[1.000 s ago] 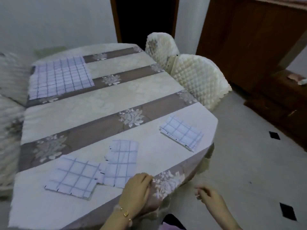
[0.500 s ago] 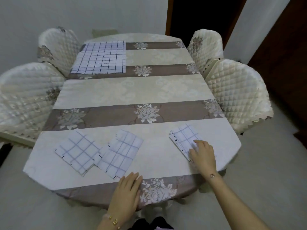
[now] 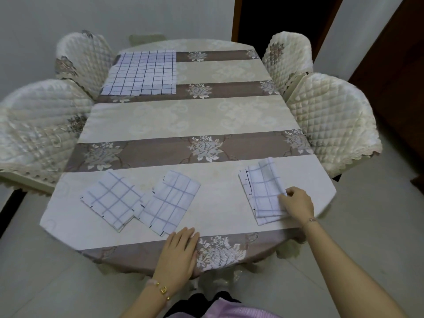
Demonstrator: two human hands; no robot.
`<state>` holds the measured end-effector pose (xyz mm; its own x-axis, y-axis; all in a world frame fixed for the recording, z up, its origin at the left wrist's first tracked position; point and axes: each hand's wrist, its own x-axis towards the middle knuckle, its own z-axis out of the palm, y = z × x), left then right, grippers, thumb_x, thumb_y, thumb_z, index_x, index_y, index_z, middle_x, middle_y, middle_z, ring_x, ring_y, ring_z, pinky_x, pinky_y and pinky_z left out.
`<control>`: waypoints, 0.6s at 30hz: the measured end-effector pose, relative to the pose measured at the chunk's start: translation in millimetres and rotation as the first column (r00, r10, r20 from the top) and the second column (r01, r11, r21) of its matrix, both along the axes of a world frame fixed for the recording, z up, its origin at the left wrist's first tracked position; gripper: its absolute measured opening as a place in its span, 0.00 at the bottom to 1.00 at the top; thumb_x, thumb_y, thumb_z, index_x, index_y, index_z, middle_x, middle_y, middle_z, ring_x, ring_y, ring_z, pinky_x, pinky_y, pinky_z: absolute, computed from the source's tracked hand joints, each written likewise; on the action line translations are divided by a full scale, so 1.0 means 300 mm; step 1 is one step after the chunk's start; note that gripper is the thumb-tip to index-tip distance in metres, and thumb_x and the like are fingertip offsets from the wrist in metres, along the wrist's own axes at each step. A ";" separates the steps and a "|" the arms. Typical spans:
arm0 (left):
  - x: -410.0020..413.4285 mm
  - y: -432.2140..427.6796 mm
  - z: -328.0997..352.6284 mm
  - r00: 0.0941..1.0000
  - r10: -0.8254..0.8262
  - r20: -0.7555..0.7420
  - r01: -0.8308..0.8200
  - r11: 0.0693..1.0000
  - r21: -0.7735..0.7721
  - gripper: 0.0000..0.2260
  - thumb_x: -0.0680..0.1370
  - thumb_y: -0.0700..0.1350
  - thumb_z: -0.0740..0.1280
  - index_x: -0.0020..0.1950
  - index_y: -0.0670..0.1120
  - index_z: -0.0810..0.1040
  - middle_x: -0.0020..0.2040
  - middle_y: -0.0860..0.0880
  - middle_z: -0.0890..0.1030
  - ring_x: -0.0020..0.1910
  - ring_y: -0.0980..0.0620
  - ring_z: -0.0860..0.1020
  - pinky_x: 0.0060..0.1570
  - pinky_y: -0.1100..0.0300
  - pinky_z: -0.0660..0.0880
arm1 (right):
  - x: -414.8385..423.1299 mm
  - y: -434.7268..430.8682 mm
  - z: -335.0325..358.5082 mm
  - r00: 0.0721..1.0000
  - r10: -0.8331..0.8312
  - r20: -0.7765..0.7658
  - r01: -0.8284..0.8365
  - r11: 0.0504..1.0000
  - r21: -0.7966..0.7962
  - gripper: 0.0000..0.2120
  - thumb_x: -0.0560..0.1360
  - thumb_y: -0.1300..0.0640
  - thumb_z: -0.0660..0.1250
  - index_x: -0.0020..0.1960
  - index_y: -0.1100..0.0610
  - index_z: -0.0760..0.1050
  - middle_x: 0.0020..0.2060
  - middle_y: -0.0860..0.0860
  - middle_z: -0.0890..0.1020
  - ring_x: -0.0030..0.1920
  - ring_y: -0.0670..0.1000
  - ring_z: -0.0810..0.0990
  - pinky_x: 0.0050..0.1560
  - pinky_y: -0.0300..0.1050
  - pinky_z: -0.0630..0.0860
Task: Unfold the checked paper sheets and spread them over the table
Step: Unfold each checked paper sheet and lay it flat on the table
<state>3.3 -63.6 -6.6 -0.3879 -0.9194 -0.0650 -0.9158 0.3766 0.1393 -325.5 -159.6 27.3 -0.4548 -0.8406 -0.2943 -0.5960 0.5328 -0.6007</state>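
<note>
Right hand [image 3: 298, 204] fingers had just pinched one layer of the folded white blue-checked paper sheet [image 3: 263, 191]. Unfolding had begun. Left hand [image 3: 179, 253] fingers lay straight.

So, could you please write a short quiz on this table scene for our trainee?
1. True or false: the right hand pinches the right folded sheet.
2. How many checked sheets lie folded on the table? A two, B three, C four.
3. Fill in: the unfolded sheet lies at the table's far ____ corner.
Key: 1 true; 2 B, counting the left folded sheet and middle folded sheet too; 3 left.
</note>
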 end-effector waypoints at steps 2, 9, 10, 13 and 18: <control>-0.002 -0.001 0.016 0.999 -0.042 -0.002 0.042 0.998 0.050 0.19 0.72 0.50 0.55 0.55 0.48 0.81 0.53 0.50 0.82 0.51 0.49 0.81 0.59 0.53 0.71 | 0.020 0.015 0.023 0.987 -0.014 0.159 0.026 0.997 -0.073 0.09 0.74 0.59 0.64 0.36 0.59 0.68 0.32 0.54 0.71 0.36 0.53 0.69 0.34 0.45 0.63; -0.017 -0.056 0.124 0.972 -0.019 -0.233 0.041 0.995 0.090 0.15 0.76 0.49 0.57 0.60 0.51 0.76 0.57 0.55 0.77 0.54 0.55 0.78 0.52 0.65 0.75 | 0.165 0.080 0.127 0.804 -0.033 0.594 0.162 0.973 -0.166 0.06 0.75 0.59 0.66 0.46 0.62 0.78 0.41 0.59 0.81 0.40 0.57 0.79 0.40 0.48 0.75; -0.030 -0.068 0.148 0.949 0.022 -0.315 0.011 0.995 0.102 0.16 0.78 0.49 0.56 0.65 0.51 0.72 0.61 0.56 0.73 0.59 0.56 0.74 0.57 0.64 0.71 | 0.186 0.086 0.136 0.784 -0.026 0.620 0.164 0.972 -0.166 0.06 0.75 0.59 0.66 0.47 0.61 0.79 0.41 0.59 0.82 0.41 0.57 0.80 0.41 0.50 0.75; -0.069 -0.099 0.232 0.861 0.070 -0.503 -0.080 0.997 0.003 0.20 0.77 0.56 0.56 0.68 0.53 0.67 0.64 0.57 0.69 0.62 0.60 0.67 0.58 0.68 0.66 | 0.250 0.107 0.169 0.752 0.015 0.659 0.136 0.975 -0.176 0.05 0.76 0.60 0.65 0.47 0.62 0.78 0.40 0.58 0.81 0.40 0.56 0.80 0.40 0.49 0.75; -0.126 -0.164 0.282 0.881 -0.175 -0.439 0.116 0.980 -0.159 0.24 0.74 0.60 0.59 0.67 0.51 0.71 0.68 0.51 0.72 0.69 0.52 0.66 0.67 0.58 0.61 | 0.334 0.122 0.198 0.702 0.053 0.711 0.087 0.984 -0.159 0.07 0.76 0.61 0.66 0.47 0.65 0.78 0.38 0.58 0.81 0.37 0.55 0.80 0.37 0.46 0.75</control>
